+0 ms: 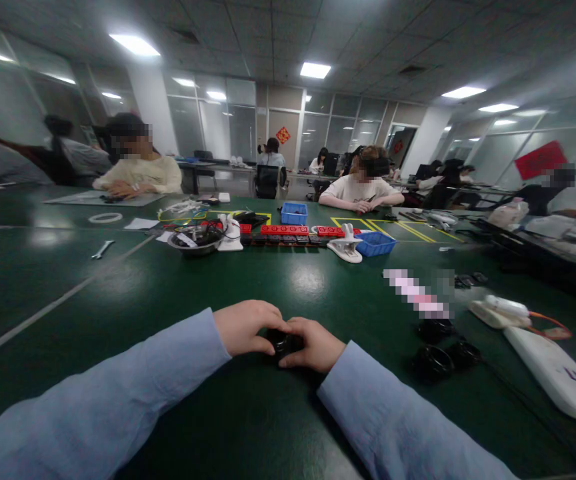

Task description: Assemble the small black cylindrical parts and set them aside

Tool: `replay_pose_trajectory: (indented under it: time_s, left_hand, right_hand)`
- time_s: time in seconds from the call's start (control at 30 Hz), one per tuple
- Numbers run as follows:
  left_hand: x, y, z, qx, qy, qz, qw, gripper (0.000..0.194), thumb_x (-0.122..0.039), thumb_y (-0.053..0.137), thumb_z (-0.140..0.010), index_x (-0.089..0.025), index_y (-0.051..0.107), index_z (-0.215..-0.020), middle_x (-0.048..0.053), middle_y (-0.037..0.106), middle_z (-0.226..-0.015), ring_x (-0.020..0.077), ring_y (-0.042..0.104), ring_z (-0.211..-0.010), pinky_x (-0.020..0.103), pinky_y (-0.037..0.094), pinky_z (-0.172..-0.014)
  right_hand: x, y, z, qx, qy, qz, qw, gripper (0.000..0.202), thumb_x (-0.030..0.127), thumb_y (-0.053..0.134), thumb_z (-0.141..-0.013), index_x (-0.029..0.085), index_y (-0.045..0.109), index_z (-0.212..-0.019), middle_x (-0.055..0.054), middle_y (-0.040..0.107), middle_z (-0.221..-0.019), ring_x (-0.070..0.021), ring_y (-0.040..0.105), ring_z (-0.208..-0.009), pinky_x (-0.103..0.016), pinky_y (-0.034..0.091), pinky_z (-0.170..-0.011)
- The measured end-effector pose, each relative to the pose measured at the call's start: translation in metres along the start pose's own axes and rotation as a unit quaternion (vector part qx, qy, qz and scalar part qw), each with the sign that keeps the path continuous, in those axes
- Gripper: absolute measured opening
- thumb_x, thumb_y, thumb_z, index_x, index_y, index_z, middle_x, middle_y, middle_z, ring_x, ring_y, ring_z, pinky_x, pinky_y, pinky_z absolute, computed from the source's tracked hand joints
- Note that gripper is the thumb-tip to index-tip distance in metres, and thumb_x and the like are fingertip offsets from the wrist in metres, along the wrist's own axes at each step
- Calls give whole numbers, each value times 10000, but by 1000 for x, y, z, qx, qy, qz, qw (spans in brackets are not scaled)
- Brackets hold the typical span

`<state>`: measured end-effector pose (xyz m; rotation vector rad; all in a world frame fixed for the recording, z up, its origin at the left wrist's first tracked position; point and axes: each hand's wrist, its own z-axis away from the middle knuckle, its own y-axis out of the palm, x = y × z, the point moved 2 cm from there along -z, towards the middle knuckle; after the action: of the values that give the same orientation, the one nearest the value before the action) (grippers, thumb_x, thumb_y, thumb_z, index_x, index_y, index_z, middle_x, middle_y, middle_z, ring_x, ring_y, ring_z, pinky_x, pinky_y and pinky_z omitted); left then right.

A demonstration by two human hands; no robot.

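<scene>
Both hands meet over a small, round, glossy black part [282, 341] on the green table [208, 413]. My left hand [251, 327] curls round its left and far side, thumb against the near edge. From the right, my right hand [314, 343] closes on the same part, with thumb and fingers wrapped about it. The fingers cover most of the part, so its exact kind cannot be made out. To the right lie several similar black ring-shaped parts [433, 361], one group with a thin black cable.
Farther right are a white device [558, 377] and a white cylinder with an orange cord [505, 307]. Ahead stand a metal bowl of black parts [195, 248], red trays [285, 230], white clamps [345, 245] and blue baskets [375, 244]. A wrench [102, 250] lies left. Co-workers sit across the table.
</scene>
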<state>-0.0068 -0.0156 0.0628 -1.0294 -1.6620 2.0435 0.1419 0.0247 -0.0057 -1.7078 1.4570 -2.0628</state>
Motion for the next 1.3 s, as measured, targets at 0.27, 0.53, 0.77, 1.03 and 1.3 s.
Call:
replay_pose_trajectory:
  time_s: [0.27,0.53,0.77,1.03,1.3]
  left_hand:
    - [-26,6,-3,-24,-147,-131,980,306,-331,698,-723,-140,660,-959,89,625,-869,260,590,-852,337,468,-721]
    - [-35,20,-10,-73,-235,-259,934,392,-457,529,-823,-82,643,-803,137,638,-774,284,614,-754,358,467,-640]
    - [-27,23,-9,-118,-257,-275,919,604,-632,358,-810,-107,643,-719,144,641,-703,288,620,-682,345,429,-584]
    - [-28,13,-6,-88,-292,-257,917,660,-647,286,-813,-106,658,-752,166,667,-743,309,627,-723,391,436,-621]
    - [-4,-9,8,-11,-6,-21,1000,376,-245,611,-767,-248,582,-1142,42,570,-1226,212,509,-1117,326,384,-939]
  right_hand:
    - [1,3,1,-22,42,20,999,356,275,812,-525,138,635,-801,28,503,-687,-116,469,-629,-214,340,-532]
    - [9,1,2,-17,74,22,997,334,265,805,-531,154,585,-757,54,492,-656,-92,448,-587,-194,303,-498]
    - [14,-2,3,-4,76,23,997,349,254,799,-544,151,588,-802,47,514,-675,-100,466,-605,-200,320,-527]
    - [12,-2,5,-6,71,27,997,351,278,801,-549,142,586,-791,43,489,-677,-108,460,-623,-206,322,-528]
    - [7,-1,4,11,37,7,999,381,251,777,-597,162,635,-938,47,508,-670,-103,481,-611,-204,339,-535]
